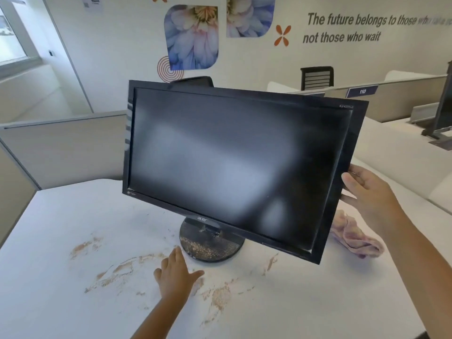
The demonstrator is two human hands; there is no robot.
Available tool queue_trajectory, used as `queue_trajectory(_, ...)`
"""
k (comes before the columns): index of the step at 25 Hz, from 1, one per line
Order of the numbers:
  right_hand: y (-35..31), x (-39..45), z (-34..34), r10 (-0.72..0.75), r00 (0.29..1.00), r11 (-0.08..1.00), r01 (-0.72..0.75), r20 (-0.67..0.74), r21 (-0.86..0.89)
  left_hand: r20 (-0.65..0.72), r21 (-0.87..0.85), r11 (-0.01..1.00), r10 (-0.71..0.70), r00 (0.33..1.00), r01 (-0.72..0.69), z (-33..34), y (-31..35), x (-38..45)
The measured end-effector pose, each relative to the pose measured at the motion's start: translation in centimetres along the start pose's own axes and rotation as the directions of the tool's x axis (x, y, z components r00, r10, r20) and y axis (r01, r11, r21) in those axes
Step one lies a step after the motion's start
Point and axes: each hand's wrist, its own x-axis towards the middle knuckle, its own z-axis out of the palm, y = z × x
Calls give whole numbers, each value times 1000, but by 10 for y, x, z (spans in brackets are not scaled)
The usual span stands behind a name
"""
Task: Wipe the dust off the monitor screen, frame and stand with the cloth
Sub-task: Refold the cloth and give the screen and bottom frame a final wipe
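A black monitor (232,162) stands tilted on a white desk, its screen hazy with dust. Its round black stand (210,243) is coated with brown dirt. My right hand (369,199) rests against the monitor's right edge, fingers spread along the frame. My left hand (176,275) lies flat on the desk just in front of the stand, fingers apart, holding nothing. A crumpled pink cloth (354,238) lies on the desk behind the monitor's lower right corner, under my right forearm; neither hand touches it.
The white desk (61,277) carries brown dirt smears (122,267) in front of the stand. Grey partition panels (61,148) close the desk's left and back. Another monitor (442,113) and a black chair (316,78) are at the far right.
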Motion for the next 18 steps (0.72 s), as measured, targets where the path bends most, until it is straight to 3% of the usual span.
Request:
queue_trajectory(4, 6, 45, -5, 2, 993, 996, 9, 120, -91, -42, 9, 1000, -18, 999, 18, 16, 9, 20)
queue_trajectory(10, 12, 120, -1, -27, 971, 997, 42, 238, -60, -127, -12, 1000, -23, 992, 22, 24, 22, 24)
queue_trajectory(12, 15, 144, 2, -28, 961, 997, 45, 275, -58, -127, -68, 997, -55, 990, 47, 25, 25, 23)
queue_trajectory(16, 15, 176, 14, -32, 942, 995, 62, 333, -80, -179, -422, 887, -285, 942, 188, 19, 8, 24)
queue_trajectory(18, 14, 188, 22, -27, 940, 994, 62, 341, -92, -198, -303, 938, -233, 952, 167, 18, -1, 24)
